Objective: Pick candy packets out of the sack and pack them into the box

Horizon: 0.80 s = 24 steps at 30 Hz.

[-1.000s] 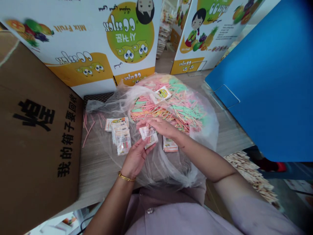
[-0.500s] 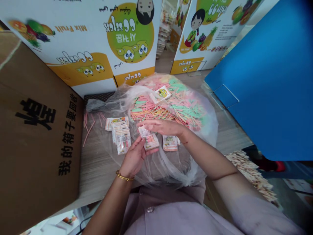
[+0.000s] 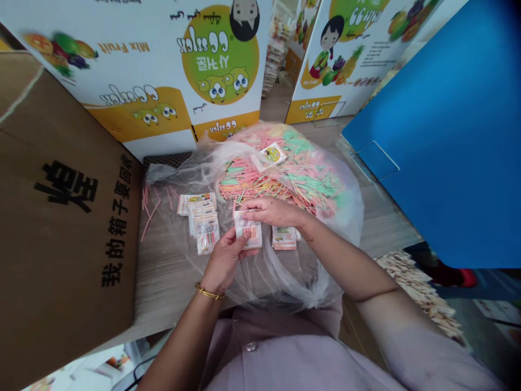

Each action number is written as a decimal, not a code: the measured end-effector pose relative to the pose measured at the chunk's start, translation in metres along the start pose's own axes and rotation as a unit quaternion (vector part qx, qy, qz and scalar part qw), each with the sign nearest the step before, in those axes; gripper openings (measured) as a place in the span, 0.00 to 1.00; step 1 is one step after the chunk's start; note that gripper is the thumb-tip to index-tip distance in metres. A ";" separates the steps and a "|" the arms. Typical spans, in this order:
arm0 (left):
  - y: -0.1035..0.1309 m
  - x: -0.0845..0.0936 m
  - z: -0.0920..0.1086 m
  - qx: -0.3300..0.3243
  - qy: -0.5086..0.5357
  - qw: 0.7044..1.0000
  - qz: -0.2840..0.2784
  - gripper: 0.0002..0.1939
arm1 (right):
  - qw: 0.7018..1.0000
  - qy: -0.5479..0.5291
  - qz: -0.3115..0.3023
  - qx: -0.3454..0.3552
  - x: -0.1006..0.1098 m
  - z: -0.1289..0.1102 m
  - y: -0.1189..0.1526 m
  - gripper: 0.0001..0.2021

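A small printed candy packet [image 3: 249, 237] is held upright between both hands, coloured sticks showing through its window. My left hand [image 3: 227, 254] grips the lower left side, thumb across the front. My right hand [image 3: 272, 212] pinches the top edge, fingers over it. Behind them, loose pink, green and yellow candy sticks [image 3: 252, 182] fill a clear plastic bag [image 3: 345, 206], with a white card-like packet [image 3: 273, 155] lying on top. An overlapping row of packets [image 3: 207, 233] lies left of my hands; another small pile of packets [image 3: 284, 238] lies to the right.
A brown carton [image 3: 69, 217] stands at the left and white printed boxes [image 3: 142, 70] at the back. A blue panel [image 3: 439, 152] with a wire handle rises on the right. Several stray pink sticks [image 3: 151, 217] lie on the wooden table [image 3: 158, 293]. Stacked packets [image 3: 423, 293] sit lower right.
The packet has turned from tilted to straight. My left thumb has come onto its front, and my right fingers have closed from nearly flat onto its top edge.
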State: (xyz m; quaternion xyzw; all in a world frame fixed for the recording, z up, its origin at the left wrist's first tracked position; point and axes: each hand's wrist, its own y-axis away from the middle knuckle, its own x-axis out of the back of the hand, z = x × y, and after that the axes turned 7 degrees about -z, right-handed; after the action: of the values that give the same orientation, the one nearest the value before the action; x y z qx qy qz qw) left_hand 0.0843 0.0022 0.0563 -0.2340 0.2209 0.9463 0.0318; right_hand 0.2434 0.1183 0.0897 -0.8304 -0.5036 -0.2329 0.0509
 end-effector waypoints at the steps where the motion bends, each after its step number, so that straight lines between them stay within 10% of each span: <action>1: 0.000 0.001 0.000 -0.004 -0.002 1.000 0.002 0.21 | 1.000 0.006 0.005 0.005 -0.001 -0.002 0.001 0.14; 6: 0.007 0.013 -0.007 -0.073 -0.079 0.994 0.033 0.22 | 0.998 0.042 0.038 -0.012 -0.004 -0.015 -0.002 0.12; 11: 0.031 0.046 -0.013 -0.231 -0.269 0.912 0.205 0.17 | 0.985 0.009 0.168 -0.028 -0.004 -0.024 -0.036 0.10; 16: 0.054 0.083 -0.016 -0.228 -0.315 0.872 0.296 0.16 | 0.981 -0.055 0.188 0.011 -0.009 -0.036 -0.088 0.10; 24: 0.064 0.101 -0.024 -0.245 -0.437 0.807 0.313 0.14 | 0.990 0.137 0.012 -0.035 -0.058 -0.041 -0.091 0.08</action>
State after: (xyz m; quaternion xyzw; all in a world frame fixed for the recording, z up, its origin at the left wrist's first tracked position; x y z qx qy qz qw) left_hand -0.0054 -0.0699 0.0171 0.2861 0.0053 0.9299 -0.2312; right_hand 0.1291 0.1022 0.0870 -0.7979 -0.4730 -0.3619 0.0930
